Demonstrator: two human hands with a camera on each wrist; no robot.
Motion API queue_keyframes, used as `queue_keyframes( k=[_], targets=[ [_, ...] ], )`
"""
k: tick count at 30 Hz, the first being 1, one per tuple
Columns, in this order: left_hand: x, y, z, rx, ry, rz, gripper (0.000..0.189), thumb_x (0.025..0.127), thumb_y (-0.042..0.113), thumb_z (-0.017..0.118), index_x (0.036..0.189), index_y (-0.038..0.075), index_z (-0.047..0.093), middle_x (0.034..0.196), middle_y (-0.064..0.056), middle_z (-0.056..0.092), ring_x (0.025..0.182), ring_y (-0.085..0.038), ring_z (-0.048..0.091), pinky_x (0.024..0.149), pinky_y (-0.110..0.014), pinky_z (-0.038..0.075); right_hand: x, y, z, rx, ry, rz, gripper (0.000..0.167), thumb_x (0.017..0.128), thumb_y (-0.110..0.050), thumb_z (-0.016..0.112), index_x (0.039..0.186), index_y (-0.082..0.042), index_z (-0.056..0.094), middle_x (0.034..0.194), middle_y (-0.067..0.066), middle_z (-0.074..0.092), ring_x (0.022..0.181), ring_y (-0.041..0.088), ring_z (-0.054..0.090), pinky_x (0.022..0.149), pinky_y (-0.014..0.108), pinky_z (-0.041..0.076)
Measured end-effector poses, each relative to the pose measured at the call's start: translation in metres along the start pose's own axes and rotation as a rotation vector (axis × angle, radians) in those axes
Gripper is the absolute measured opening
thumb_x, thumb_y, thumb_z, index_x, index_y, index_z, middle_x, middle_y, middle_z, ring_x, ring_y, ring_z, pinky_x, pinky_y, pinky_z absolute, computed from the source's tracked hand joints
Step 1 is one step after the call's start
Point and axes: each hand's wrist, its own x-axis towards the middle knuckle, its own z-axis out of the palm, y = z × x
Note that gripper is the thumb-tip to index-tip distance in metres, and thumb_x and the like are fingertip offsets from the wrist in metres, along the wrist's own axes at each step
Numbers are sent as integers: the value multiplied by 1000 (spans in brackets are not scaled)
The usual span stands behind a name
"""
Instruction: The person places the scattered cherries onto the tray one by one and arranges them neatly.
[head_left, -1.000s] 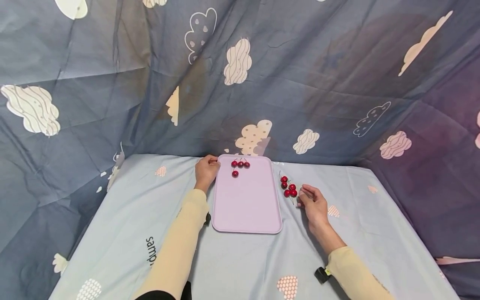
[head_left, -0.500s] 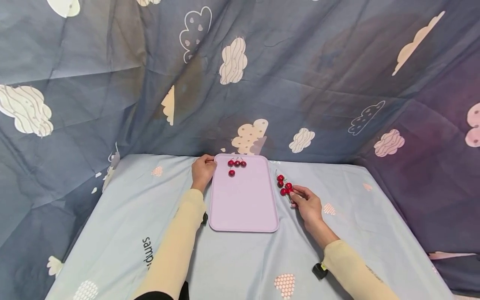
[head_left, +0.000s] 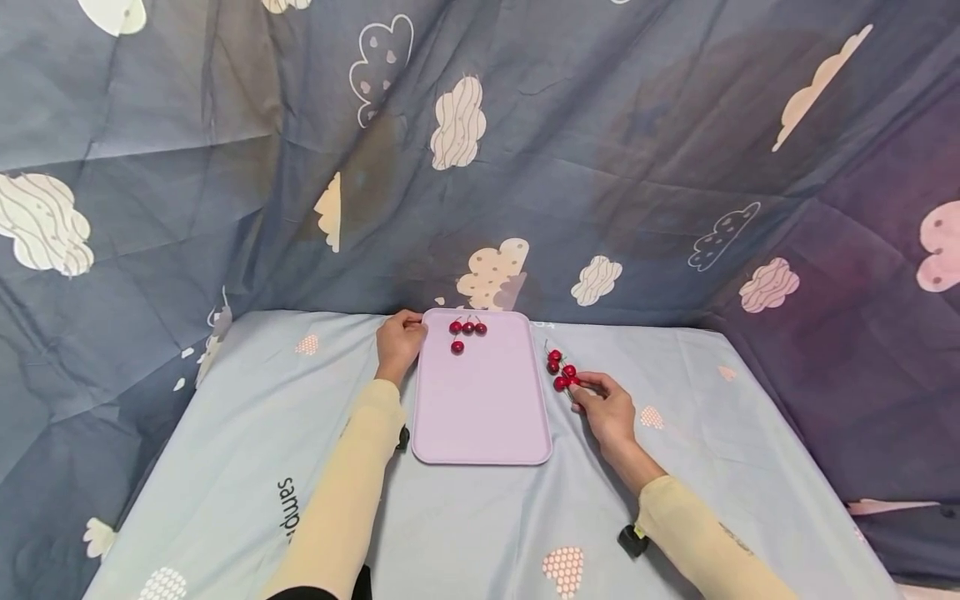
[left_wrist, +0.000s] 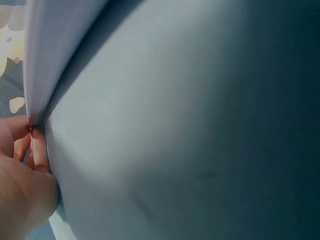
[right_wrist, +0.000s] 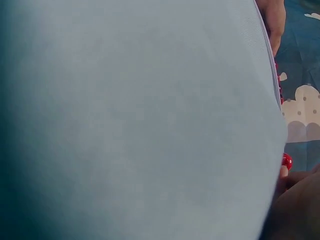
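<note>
A lilac tray [head_left: 482,408] lies in the middle of the bed-like cloth surface. Several dark red cherries [head_left: 468,328] with stems sit at its far left, most in a row and one below. My left hand [head_left: 399,343] pinches the tray's far left corner; in the left wrist view, the thumb and fingertips [left_wrist: 37,145] meet at its rim. Right of the tray lies a loose group of cherries [head_left: 554,361] on the cloth. My right hand [head_left: 609,414] has thumb and forefinger around the nearest right cherry [head_left: 574,382], which the fingers partly hide.
Light blue cloth [head_left: 675,467] with printed hearts covers the surface. A dark cloth wall [head_left: 420,275] with cloud prints rises behind it and at the sides. Black wrist devices [head_left: 633,542] sit under the sleeves.
My right hand has moved left to the cherries and taken a cherry between thumb and forefinger. The left hand stays at the tray's corner. The head view has shifted slightly.
</note>
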Motion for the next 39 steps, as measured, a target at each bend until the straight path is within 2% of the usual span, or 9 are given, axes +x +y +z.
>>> queue_keyframes(
  k=[13,25,31,39],
  targets=[
    [3,-2,0,24,6,15,20,102,15,68,119,7,75,114,-15,75,103,-29,66,100,-41,59,2,3,5,26,22,-7,31,93,-7,77,123,-5,70,120,17,72,80,-1,67,72,16,61],
    [0,1,0,13,0,-6,21,103,15,67,120,7,74,114,-15,74,103,-29,65,99,-41,59,1,2,1,114,24,23,33,93,-10,78,123,-1,67,102,1,69,82,-1,68,75,18,62],
    [1,1,1,26,4,-4,21,102,16,67,120,7,75,114,-14,75,103,-29,66,99,-41,58,-2,2,0,145,18,8,32,93,-9,77,121,0,65,94,-4,70,80,0,69,74,19,62],
    [-2,3,0,21,2,-18,21,103,16,67,121,7,74,115,-15,74,104,-30,66,99,-41,59,-5,2,-1,171,-1,3,31,94,-8,76,122,-2,63,95,-5,67,83,2,68,76,20,62]
  ],
)
